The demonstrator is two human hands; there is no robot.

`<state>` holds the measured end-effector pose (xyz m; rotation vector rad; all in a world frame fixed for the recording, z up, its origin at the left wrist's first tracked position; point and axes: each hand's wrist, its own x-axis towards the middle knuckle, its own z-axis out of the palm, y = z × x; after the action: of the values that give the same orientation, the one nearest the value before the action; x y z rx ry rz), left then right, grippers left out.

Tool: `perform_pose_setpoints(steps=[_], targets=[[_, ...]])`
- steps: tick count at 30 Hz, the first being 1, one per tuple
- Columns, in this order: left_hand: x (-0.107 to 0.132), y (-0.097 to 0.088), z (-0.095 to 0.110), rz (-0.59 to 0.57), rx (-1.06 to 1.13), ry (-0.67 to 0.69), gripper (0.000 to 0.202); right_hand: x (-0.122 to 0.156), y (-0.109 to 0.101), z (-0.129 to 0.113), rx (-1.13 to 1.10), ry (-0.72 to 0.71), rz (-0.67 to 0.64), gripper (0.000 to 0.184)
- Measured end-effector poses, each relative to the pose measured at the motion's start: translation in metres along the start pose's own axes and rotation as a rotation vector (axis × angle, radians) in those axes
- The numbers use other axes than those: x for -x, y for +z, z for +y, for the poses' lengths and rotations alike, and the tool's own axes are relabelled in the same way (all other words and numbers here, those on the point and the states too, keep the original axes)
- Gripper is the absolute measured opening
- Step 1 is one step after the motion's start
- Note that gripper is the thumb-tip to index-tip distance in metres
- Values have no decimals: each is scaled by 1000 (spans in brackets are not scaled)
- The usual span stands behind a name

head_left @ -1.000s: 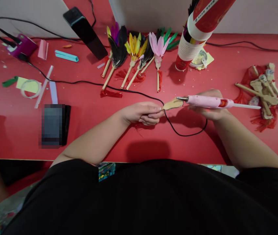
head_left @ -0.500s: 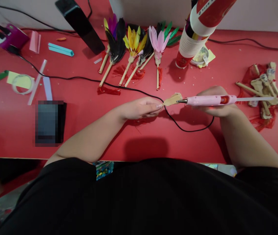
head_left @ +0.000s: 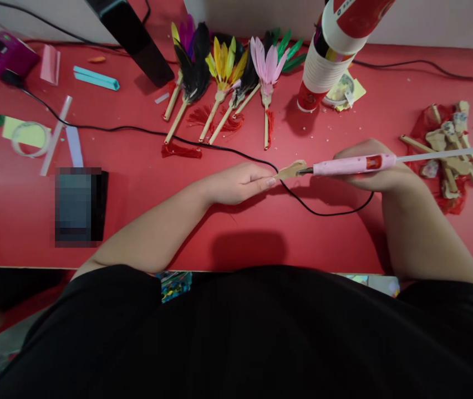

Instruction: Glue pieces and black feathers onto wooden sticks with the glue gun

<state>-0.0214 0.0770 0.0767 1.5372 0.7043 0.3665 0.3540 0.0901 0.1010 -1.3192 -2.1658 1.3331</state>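
My left hand (head_left: pixel 248 184) is closed around the narrow end of a small wooden fan handle (head_left: pixel 292 169), whose wide pale head points right. My right hand (head_left: pixel 365 160) grips a pink hot glue gun (head_left: pixel 342 165); its metal nozzle meets the right edge of the wooden head. A clear glue stick (head_left: pixel 438 154) juts from the gun's back end. The black cord passes under the wooden piece and loops below the gun. Most of the right fingers are hidden behind the gun, and the left palm hides the stem.
Several feather fans with red tassels, one pink (head_left: pixel 267 64), lie at the back. Stacked paper cups (head_left: pixel 323 72) stand beside them. Bare wooden handles (head_left: pixel 448 149) are piled at right. A blurred dark device (head_left: pixel 78 205) and a purple power adapter (head_left: pixel 7 55) are at left.
The glue gun's nozzle has moved onto the wooden head, and the gun's rear has tilted up slightly. The left hand still holds the wooden piece. The whole view has shifted a little.
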Motion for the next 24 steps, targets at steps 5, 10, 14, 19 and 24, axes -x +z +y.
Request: perform_pose_setpoints(steps=[5, 10, 14, 19, 24], targets=[[-1, -8, -5, -67, -70, -1, 59, -4, -5, 3, 133, -110, -123, 28], [-2, -11, -5, -150, -138, -14, 49, -5, -4, 2, 153, -134, -184, 24], [-1, -9, -3, -200, -252, 11, 47, -5, -3, 1, 154, -160, -189, 20], [1, -6, 6, -205, -440, -2, 42, -6, -5, 2, 205, -250, -201, 21], [2, -8, 14, -192, -549, -28, 43, -5, 2, 13, 142, -313, -18, 40]])
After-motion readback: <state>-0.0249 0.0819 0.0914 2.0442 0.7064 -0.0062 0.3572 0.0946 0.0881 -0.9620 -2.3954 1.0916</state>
